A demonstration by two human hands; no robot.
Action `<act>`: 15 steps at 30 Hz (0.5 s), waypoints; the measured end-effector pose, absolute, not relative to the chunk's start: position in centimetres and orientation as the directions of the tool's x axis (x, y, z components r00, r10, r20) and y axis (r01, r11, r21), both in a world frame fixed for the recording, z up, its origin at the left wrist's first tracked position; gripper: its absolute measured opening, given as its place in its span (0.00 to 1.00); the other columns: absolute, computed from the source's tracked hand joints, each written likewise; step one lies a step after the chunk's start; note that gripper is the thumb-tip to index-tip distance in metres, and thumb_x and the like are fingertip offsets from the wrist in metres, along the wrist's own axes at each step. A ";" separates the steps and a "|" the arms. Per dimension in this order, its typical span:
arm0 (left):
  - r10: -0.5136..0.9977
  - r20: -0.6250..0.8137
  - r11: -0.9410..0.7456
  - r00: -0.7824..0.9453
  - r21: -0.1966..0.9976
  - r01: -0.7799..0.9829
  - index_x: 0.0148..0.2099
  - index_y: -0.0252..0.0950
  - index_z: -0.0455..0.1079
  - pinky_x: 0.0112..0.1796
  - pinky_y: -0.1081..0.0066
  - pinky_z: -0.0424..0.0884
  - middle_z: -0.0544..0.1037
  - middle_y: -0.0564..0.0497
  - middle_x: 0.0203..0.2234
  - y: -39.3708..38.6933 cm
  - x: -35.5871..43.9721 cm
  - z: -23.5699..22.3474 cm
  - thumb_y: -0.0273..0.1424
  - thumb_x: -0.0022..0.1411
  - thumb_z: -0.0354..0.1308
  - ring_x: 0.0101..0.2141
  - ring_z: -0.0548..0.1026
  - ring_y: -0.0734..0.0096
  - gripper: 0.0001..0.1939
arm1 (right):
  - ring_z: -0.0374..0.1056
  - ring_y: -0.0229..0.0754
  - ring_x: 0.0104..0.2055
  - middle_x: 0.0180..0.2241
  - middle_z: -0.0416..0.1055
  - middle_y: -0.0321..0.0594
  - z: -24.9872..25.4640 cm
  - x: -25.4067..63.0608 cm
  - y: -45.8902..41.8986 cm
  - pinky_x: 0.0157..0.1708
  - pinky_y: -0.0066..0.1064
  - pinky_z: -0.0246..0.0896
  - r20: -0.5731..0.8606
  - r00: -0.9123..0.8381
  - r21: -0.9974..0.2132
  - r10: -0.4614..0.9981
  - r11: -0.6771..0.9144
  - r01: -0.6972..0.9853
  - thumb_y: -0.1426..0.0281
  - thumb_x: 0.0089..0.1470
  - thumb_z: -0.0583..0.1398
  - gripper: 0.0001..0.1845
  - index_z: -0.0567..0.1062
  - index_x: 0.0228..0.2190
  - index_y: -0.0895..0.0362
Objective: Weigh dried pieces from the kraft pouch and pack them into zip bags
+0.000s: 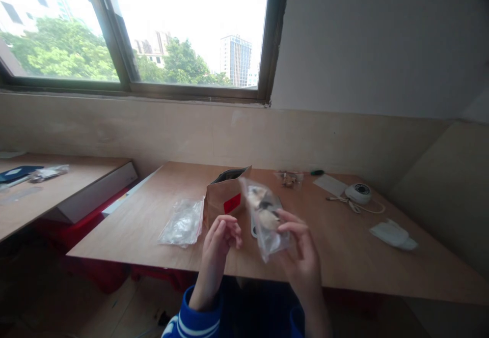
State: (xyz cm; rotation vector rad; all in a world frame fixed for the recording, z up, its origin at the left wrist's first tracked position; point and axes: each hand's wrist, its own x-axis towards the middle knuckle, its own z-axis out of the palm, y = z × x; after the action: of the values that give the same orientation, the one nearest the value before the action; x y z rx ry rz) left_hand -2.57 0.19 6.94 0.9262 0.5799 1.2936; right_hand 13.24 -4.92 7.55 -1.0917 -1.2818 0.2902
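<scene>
My right hand grips a clear plastic bag with pale and dark pieces in it, which look like dried mushrooms. The bag is raised over the table's front part and tilted. Close to its left, my left hand is lifted with loosely bent fingers and nothing visible in them. Behind my hands stands a brown paper bag with an open top and a red label. A white, flat thing is mostly hidden behind the plastic bag.
Flat clear plastic bags lie left on the wooden table. At the back are a small bag of brown pieces and a dark green object. To the right are a white dome camera with its cable and a crumpled white bag.
</scene>
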 end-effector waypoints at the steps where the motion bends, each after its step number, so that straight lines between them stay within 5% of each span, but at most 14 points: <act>1: 0.966 0.083 0.071 0.243 0.823 -0.563 0.33 0.35 0.68 0.24 0.74 0.65 0.73 0.52 0.23 0.2 -2.3 6.8 0.46 0.57 0.57 0.22 0.70 0.74 0.17 | 0.66 0.46 0.53 0.49 0.71 0.42 7.2 13.0 -5.1 0.51 0.37 0.61 0.589 0.228 -0.787 0.775 0.486 0.379 0.72 0.52 0.61 0.04 0.70 0.33 0.52; 7: 0.955 -0.085 0.207 0.283 0.876 -0.435 0.30 0.36 0.65 0.23 0.77 0.63 0.68 0.56 0.20 0.0 -2.8 5.9 0.40 0.52 0.63 0.21 0.67 0.77 0.14 | 0.67 0.43 0.52 0.47 0.72 0.39 7.1 13.4 -6.5 0.51 0.33 0.61 0.451 -0.037 -0.823 0.892 0.431 0.370 0.74 0.55 0.57 0.05 0.70 0.29 0.52; 12: 0.965 -0.010 0.119 0.262 0.906 -0.405 0.29 0.35 0.63 0.22 0.79 0.59 0.64 0.59 0.19 -0.9 -3.5 5.6 0.37 0.57 0.60 0.19 0.61 0.81 0.12 | 0.62 0.45 0.57 0.52 0.69 0.39 8.2 13.8 -7.9 0.57 0.36 0.55 0.214 -0.246 -0.877 0.945 0.297 0.379 0.66 0.56 0.59 0.08 0.72 0.39 0.51; 15: 0.965 0.060 0.027 0.255 0.945 -0.327 0.28 0.35 0.63 0.24 0.78 0.59 0.63 0.59 0.18 -1.6 -3.7 5.6 0.37 0.58 0.58 0.20 0.61 0.81 0.12 | 0.65 0.45 0.54 0.49 0.70 0.40 8.2 12.7 -8.2 0.55 0.36 0.57 0.214 -0.179 -0.889 0.960 0.267 0.373 0.62 0.60 0.54 0.13 0.71 0.44 0.51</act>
State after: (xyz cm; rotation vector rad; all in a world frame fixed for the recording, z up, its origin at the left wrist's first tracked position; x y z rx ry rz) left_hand -3.74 -1.55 5.62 1.0878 0.7678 1.1663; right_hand 12.75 -8.21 8.25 -1.2316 -1.7107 0.8943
